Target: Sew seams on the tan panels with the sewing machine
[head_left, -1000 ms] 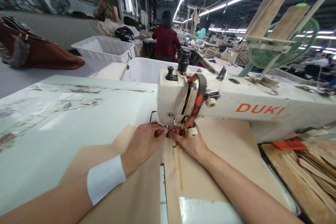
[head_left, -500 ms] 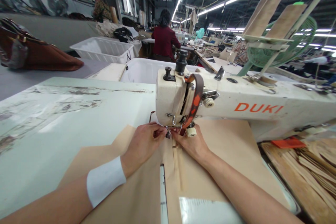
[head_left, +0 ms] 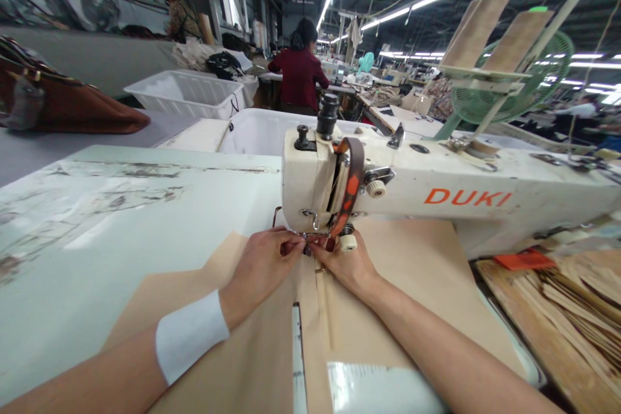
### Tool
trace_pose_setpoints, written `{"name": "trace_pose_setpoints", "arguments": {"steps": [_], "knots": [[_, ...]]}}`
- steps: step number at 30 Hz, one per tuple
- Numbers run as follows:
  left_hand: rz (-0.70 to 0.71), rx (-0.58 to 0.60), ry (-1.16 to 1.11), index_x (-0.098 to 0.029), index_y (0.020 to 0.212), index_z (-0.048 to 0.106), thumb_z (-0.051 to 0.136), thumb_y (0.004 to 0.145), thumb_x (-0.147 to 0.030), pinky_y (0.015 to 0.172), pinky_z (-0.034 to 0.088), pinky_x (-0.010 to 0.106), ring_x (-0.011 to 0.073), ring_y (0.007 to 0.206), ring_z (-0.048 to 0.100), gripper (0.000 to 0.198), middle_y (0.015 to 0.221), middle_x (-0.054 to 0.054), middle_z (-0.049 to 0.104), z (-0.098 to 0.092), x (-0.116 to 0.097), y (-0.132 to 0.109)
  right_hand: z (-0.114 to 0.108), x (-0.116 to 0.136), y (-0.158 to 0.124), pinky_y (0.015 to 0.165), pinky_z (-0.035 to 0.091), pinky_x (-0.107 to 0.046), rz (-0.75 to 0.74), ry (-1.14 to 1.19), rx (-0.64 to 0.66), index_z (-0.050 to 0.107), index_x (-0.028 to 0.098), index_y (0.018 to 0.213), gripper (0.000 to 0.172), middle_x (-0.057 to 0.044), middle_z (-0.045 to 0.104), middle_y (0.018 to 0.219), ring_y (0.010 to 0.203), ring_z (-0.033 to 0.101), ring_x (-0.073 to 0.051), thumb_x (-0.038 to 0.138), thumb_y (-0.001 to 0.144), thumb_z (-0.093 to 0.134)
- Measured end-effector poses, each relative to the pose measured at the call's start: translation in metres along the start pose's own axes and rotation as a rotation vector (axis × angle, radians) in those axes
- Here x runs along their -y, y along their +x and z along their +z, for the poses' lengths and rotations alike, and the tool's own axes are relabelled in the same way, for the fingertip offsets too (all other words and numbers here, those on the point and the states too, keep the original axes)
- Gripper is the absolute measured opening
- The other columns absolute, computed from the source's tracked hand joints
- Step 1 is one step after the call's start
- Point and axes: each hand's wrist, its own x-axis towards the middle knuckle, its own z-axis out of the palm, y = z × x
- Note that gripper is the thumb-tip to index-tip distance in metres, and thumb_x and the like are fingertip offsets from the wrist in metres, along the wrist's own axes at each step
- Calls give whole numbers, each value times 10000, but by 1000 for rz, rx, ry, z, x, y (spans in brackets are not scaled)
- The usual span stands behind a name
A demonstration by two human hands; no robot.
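Observation:
A cream sewing machine point(head_left: 402, 174) marked DUKI stands across the light green table point(head_left: 233, 187). My left hand point(head_left: 259, 268), with a white band point(head_left: 191, 336) round its wrist, is closed in a pinch just left of the needle area. Opposite it, my right hand point(head_left: 352, 265) pinches close to the presser foot, its fingers partly behind a small white knob point(head_left: 348, 242). What the fingertips hold is too small to tell. Tan sheet material point(head_left: 228, 356) lies under my left arm, and more tan sheet point(head_left: 412, 272) under my right. A narrow tan strip point(head_left: 310, 343) runs toward me.
Two thread cones point(head_left: 473, 29) stand above the machine arm, before a green fan point(head_left: 538, 77). At right, a wooden board point(head_left: 524, 291) bears tan strips. White bins point(head_left: 189, 94) and a brown bag point(head_left: 82, 100) are behind. A person in dark red point(head_left: 298, 77) works further back.
The view has shifted slightly, so the machine sits a little further left in the picture. Both hands stay pinched at the needle area, with the fingertips a touch closer together.

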Motion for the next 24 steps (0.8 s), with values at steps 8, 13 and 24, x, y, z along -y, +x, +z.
{"name": "trace_pose_setpoints", "arguments": {"steps": [8, 13, 24], "knots": [[0, 10, -9, -189, 824, 767, 610, 874, -211, 655, 466, 264, 189, 690, 662, 166, 793, 20, 735, -1, -1, 1, 4, -1, -1, 599, 436, -238, -24, 1, -2, 685, 187, 832, 70, -32, 675, 760, 646, 592, -156, 237, 805, 642], [6, 8, -9, -183, 857, 768, 604, 885, -192, 697, 474, 269, 194, 751, 674, 166, 858, 34, 746, 0, -1, 1, 4, 2, -3, 605, 420, -241, -34, -15, -11, 674, 182, 836, 79, -31, 655, 747, 649, 573, -156, 209, 807, 606], [7, 6, -5, -199, 816, 765, 599, 898, -228, 635, 447, 253, 182, 696, 658, 187, 778, 17, 725, -1, -1, 0, -2, -2, -1, 567, 416, -227, 0, 62, -30, 615, 188, 719, 86, -25, 651, 702, 624, 578, -152, 245, 780, 595]]}}
